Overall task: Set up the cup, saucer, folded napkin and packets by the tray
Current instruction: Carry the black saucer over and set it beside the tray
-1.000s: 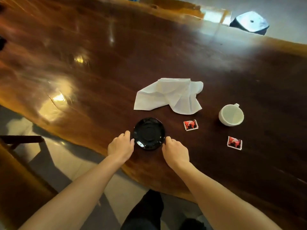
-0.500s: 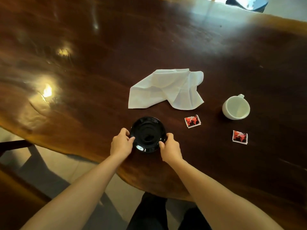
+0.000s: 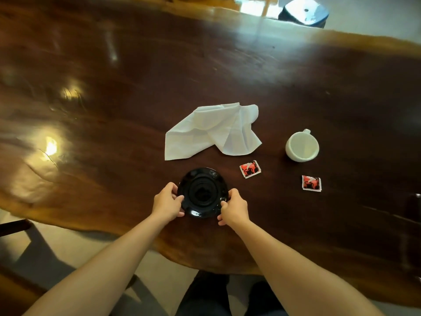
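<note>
i have my left hand [image 3: 167, 202] and right hand [image 3: 234, 207] clamped on opposite rims of the glossy black round saucer [image 3: 202, 192], near the front edge of the dark polished wooden table [image 3: 114, 87]. beyond it lies the crumpled white cloth napkin [image 3: 213, 131]; the white ceramic cup [image 3: 301, 147] and two red square packets [image 3: 250, 169] [image 3: 311, 183] sit to the right.

Both bare forearms reaching forward, converging; left hand [image 3: 167, 202] curling its fingers [image 3: 180, 198] inward, thumb up; right hand [image 3: 234, 207] mirroring it, fingers [image 3: 224, 204] pinching, knuckles upward.
</note>
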Available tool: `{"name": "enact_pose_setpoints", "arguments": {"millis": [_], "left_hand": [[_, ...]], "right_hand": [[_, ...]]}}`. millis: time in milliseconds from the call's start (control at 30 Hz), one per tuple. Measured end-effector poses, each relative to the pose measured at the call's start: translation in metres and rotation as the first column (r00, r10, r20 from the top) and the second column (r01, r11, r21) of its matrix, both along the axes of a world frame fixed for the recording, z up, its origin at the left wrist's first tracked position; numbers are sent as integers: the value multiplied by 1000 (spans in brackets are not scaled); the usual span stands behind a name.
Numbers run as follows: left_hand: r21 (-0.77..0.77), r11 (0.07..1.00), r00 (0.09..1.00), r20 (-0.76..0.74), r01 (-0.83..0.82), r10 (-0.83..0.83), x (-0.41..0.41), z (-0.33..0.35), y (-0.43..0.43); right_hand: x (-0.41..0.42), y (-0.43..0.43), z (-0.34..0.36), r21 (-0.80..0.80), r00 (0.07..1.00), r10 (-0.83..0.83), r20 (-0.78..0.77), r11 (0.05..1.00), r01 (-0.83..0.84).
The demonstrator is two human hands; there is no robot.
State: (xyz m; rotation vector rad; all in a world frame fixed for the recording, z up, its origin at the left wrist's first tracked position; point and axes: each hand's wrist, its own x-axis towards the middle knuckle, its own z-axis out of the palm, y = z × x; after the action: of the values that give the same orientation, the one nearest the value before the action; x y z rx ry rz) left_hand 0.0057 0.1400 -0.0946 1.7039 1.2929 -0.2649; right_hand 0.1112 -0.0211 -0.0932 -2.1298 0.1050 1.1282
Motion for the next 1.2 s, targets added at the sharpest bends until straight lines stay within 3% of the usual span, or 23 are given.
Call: {"name": "enact_pose_setpoints", "arguments": {"millis": [267, 633, 800, 1200], "left_hand": [[-23, 968, 968, 46, 249, -248, 55, 38, -44], [-42, 816, 815, 97, 577, -571, 147, 67, -138], [-181, 763, 783, 101, 621, -614, 177, 65, -194], [-255, 690, 723, 57, 677, -688, 236, 52, -329]], "right_hand": [[25, -64, 37, -31, 989, -138, 62, 990, 140], [54, -180, 71, 27, 872, -472, 128, 881, 473], [58, -239, 70, 15, 807, -565, 169, 821, 571], [93, -372, 54, -25, 746, -651, 141, 751, 660]]}}
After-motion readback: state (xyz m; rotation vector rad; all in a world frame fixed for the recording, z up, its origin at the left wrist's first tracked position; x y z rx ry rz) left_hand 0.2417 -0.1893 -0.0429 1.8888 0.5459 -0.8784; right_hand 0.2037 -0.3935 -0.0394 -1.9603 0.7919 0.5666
